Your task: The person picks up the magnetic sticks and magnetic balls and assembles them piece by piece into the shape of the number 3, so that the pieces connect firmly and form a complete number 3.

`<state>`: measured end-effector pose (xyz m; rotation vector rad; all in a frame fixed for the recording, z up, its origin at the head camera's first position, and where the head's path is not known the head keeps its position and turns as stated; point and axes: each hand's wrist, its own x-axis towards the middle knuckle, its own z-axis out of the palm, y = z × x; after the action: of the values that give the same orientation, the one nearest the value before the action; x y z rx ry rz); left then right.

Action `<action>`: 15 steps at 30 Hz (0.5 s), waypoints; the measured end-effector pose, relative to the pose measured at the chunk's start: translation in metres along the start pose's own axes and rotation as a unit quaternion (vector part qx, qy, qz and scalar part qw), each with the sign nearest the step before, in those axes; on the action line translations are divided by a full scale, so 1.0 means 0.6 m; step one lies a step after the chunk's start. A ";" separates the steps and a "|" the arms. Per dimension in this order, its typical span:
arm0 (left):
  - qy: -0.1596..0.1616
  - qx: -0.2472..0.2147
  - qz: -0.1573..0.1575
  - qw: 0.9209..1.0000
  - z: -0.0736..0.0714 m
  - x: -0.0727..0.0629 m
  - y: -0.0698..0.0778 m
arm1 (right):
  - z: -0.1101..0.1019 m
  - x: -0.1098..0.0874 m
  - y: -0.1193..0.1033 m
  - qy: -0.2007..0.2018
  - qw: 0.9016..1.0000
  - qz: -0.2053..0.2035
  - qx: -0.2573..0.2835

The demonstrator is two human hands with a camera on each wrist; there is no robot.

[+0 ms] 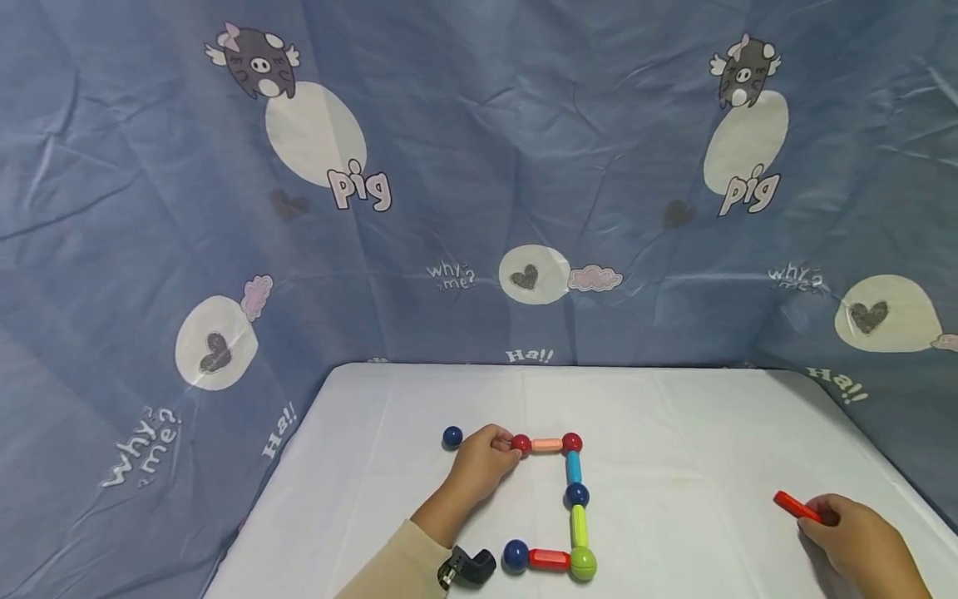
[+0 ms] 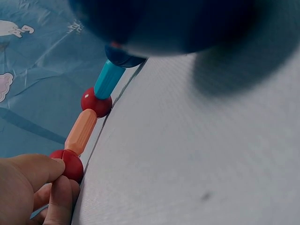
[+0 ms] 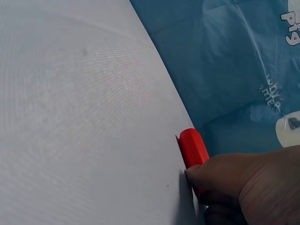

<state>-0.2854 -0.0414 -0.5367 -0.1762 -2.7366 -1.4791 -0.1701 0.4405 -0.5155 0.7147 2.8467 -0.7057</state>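
My left hand pinches a red ball at the open upper end of a chain of balls and rods. From that ball a peach rod runs to a second red ball. A light blue rod, a dark blue ball and a green rod follow down to a green ball. A red rod joins it to another blue ball. Far to the right, my right hand holds a loose red rod between thumb and fingers.
A single dark blue ball lies left of my left hand. The white table meets a blue printed cloth at its back and sides. A black wrist camera sits on the left wrist, close to the near blue ball.
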 end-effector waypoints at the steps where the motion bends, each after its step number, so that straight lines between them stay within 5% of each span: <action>1: -0.001 -0.002 0.003 1.000 -0.001 0.000 0.000 | 0.001 0.000 0.000 0.002 1.000 0.001 0.001; 15: -0.009 -0.006 -0.007 1.000 -0.002 -0.002 0.004 | 0.005 0.005 0.005 0.009 0.999 -0.051 0.010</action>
<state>-0.2839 -0.0416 -0.5342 -0.1722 -2.7491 -1.5062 -0.1712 0.4428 -0.5200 0.5847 2.9150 -0.7455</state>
